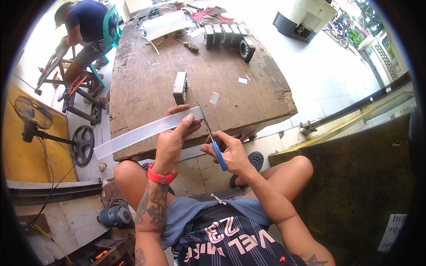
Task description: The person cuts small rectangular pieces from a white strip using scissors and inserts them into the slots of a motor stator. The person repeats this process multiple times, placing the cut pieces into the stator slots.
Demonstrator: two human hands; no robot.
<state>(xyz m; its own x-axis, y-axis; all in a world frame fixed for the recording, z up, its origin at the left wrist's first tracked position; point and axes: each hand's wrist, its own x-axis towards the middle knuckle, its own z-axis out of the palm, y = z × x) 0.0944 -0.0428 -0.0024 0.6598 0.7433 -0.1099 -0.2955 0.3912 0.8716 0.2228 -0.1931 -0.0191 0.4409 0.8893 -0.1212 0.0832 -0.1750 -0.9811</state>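
Observation:
My left hand is closed on a long strip of translucent plastic, its thumb pressing from above. One end of the strip reaches far left past the table's near edge. At the other end, the blades of a pair of scissors with blue handles cross the strip's right end. My right hand grips those handles. Just beyond my left hand, a dark toothed block with a pale top stands on the wooden table. A small clear plastic piece lies to its right.
A row of similar blocks stands toward the table's far right. A screwdriver, a white sheet and reddish gloves lie at the far end. On the left are a fan and a person seated on a green chair.

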